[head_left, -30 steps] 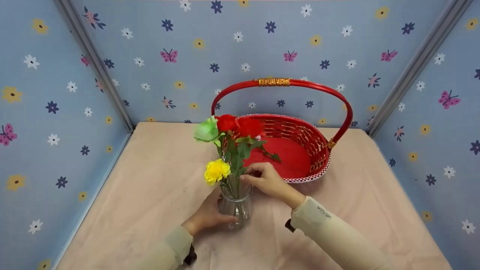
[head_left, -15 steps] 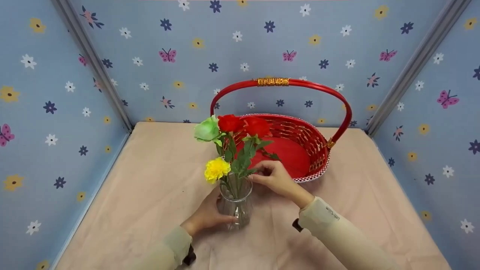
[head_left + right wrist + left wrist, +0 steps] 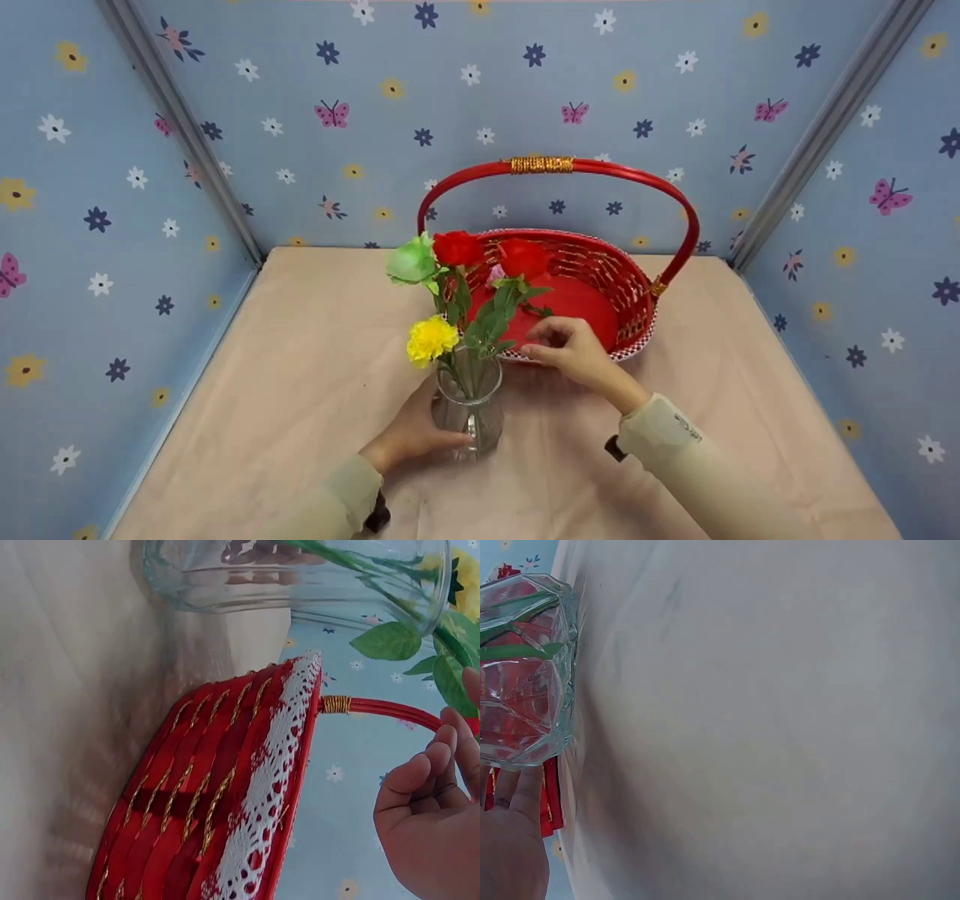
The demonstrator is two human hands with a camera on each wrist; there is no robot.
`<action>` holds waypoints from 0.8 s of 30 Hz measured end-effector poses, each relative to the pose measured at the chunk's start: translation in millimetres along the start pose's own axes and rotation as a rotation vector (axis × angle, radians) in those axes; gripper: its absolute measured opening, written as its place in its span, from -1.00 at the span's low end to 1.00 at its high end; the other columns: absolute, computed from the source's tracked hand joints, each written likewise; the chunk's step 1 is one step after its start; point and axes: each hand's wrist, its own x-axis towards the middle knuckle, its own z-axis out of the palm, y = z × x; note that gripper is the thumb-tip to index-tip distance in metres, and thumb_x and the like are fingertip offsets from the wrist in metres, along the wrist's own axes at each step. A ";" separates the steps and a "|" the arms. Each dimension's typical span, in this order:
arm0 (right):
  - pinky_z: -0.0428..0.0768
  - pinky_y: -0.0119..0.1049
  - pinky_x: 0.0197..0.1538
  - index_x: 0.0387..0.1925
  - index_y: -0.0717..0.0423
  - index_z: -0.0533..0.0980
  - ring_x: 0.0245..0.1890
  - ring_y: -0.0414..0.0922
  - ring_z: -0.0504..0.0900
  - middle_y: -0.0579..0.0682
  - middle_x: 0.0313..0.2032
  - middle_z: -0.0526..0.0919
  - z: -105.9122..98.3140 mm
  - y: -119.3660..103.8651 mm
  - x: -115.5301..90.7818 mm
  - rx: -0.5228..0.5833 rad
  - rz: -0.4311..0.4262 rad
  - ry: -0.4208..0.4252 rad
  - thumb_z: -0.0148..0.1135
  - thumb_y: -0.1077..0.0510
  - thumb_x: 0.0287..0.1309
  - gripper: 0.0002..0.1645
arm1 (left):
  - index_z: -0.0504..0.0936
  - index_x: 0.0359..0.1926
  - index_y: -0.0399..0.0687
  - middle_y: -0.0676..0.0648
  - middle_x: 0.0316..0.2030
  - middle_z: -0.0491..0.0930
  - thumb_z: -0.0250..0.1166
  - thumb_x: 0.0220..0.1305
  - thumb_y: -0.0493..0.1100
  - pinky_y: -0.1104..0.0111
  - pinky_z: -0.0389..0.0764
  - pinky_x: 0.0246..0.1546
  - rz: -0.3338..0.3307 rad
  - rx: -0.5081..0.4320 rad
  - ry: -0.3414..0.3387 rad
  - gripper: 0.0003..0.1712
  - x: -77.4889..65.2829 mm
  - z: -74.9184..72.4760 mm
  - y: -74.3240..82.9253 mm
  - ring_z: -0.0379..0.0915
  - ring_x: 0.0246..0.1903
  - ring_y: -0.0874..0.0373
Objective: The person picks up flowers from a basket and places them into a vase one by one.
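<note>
My left hand grips the side of a clear glass vase standing on the cloth; in the left wrist view, fingers lie against its faceted glass. Out of the vase lean a light green rose, two red roses, one left and one right, and a yellow carnation. My right hand hovers right of the vase, above the basket's front rim, fingers loosely bent and holding nothing. It is apart from the stems. Green stems show through the glass.
Behind the vase stands a red woven basket with a tall arched handle and white lace edging. A pink flower lies inside it, partly hidden. Patterned blue walls enclose the cloth-covered table on three sides.
My right hand has let go near the right red rose's stem and moved right, away from the vase. That rose has shifted right. The left hand stays on the vase.
</note>
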 end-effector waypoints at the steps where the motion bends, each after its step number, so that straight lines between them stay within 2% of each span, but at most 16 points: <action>1: 0.46 -0.46 -0.39 -0.16 0.29 0.76 -0.47 -0.26 0.47 -0.01 -0.46 0.64 -2.1 1.2 -0.6 -0.003 0.004 0.004 0.57 0.22 0.26 -0.79 | 0.08 0.73 0.10 0.03 0.57 0.38 0.80 -0.09 0.20 -0.02 0.37 0.55 -0.006 0.003 0.002 0.50 -0.3 0.0 -0.1 0.34 0.51 0.08; 8: 0.46 -0.46 -0.38 -0.17 0.31 0.75 -0.46 -0.27 0.47 -0.05 -0.46 0.65 -18.5 9.3 -6.8 -0.035 -0.012 0.032 0.57 0.25 0.26 -0.81 | 0.00 0.76 0.02 -0.04 0.64 0.28 0.79 -0.08 0.22 -0.10 0.26 0.61 -0.018 0.009 -0.004 0.56 -0.6 -0.2 0.2 0.23 0.59 0.03; 16: 0.52 -0.46 -0.32 -0.13 0.32 0.75 -0.40 -0.22 0.51 0.00 -0.38 0.72 -35.1 15.5 -14.7 -0.063 0.034 0.053 0.56 0.20 0.29 -0.75 | 0.11 0.72 0.02 0.00 0.58 0.37 0.79 -0.08 0.21 -0.05 0.31 0.60 -0.007 0.022 0.004 0.47 -0.3 -0.7 -1.4 0.30 0.55 0.06; 20: 0.56 -0.46 -0.29 -0.12 0.30 0.75 -0.37 -0.22 0.55 0.08 -0.32 0.75 -42.4 19.7 -19.5 -0.080 0.037 0.064 0.54 0.22 0.30 -0.79 | 0.08 0.73 -0.01 -0.03 0.61 0.34 0.78 -0.07 0.21 -0.03 0.28 0.62 0.000 0.029 0.003 0.50 -0.4 0.1 -2.7 0.26 0.57 0.05; 24: 0.59 -0.45 -0.26 -0.13 0.30 0.74 -0.37 -0.25 0.58 0.15 -0.28 0.78 -49.0 31.5 -24.7 -0.116 0.014 0.136 0.53 0.31 0.26 -0.83 | 0.11 0.72 0.00 -0.02 0.60 0.35 0.79 -0.09 0.22 -0.01 0.26 0.63 0.010 0.029 0.001 0.49 0.2 0.0 -3.2 0.27 0.57 0.08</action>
